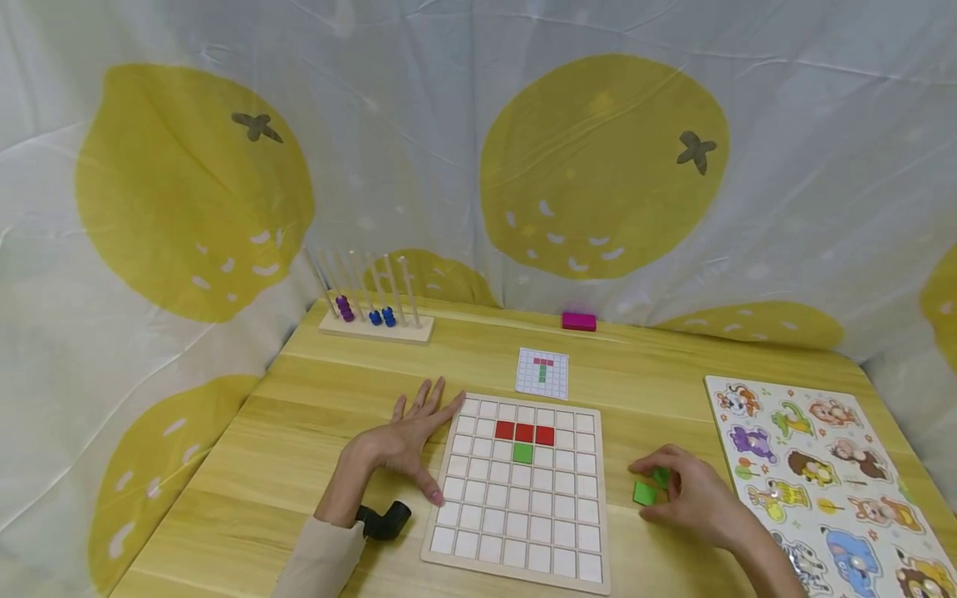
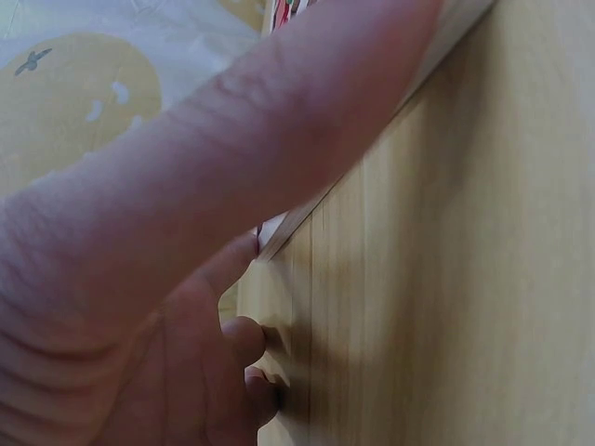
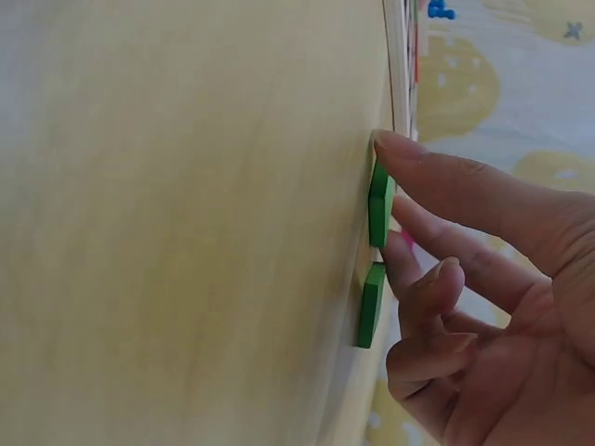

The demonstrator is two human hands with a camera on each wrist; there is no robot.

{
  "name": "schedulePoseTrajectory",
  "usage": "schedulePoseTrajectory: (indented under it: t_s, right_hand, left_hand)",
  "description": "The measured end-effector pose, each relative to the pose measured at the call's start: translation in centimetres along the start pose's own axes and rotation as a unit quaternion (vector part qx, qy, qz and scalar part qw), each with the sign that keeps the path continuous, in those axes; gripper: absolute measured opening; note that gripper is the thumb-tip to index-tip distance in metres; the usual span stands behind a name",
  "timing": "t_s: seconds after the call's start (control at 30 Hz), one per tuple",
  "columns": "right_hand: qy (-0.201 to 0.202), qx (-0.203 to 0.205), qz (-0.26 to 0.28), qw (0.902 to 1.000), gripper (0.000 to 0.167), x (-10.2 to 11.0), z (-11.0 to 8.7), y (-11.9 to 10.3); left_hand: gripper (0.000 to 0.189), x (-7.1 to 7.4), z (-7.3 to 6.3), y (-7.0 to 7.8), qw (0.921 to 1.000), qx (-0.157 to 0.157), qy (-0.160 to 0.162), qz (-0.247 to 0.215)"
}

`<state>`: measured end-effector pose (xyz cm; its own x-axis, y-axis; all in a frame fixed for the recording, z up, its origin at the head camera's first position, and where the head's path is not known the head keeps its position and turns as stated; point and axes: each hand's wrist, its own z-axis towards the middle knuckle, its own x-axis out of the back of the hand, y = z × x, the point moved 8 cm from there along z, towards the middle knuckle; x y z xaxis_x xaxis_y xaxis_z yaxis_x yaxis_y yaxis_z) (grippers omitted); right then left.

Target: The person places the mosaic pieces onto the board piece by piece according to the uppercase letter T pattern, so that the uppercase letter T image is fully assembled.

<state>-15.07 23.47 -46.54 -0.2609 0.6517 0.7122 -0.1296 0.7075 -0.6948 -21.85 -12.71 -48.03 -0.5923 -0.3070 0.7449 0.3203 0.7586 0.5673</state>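
My left hand (image 1: 404,440) lies spread along the left side of a wooden grid board (image 1: 429,544). Its thumb touches the board's left edge and its index finger reaches the far left corner. In the board sit a row of red square tiles (image 1: 525,433) and one green square tile (image 1: 522,453) under the middle one. Right of the board, my right hand (image 1: 699,498) has thumb and fingers curled about a loose green square tile (image 3: 379,209) at the tabletop. A second loose green tile (image 3: 371,307) lies beside it, partly covered by the hand in the head view.
Behind the board lies a pattern card (image 1: 542,374) showing a red and green T. A bead stand (image 1: 377,328) and a magenta block (image 1: 579,321) stand farther back. An animal puzzle board (image 1: 822,473) lies at the right. A lemon-print cloth (image 1: 419,166) hangs behind the table.
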Motion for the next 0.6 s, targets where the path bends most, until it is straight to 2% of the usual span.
schedulePoseTrajectory:
  t_s: [0.23, 0.6]
  right_hand:
    - [0.008, -0.004, -0.009, 0.9999, 0.048, 0.47, 0.01, 0.41]
    - [0.012, 0.017, -0.004, 0.9998, 0.046, 0.55, 0.15, 0.73]
  left_hand:
    - [0.147, 0.06, -0.04, 0.07, 1.0, 0.0, 0.0, 0.001]
    - [0.147, 0.09, 0.0, 0.01, 1.0, 0.004, -0.001, 0.001]
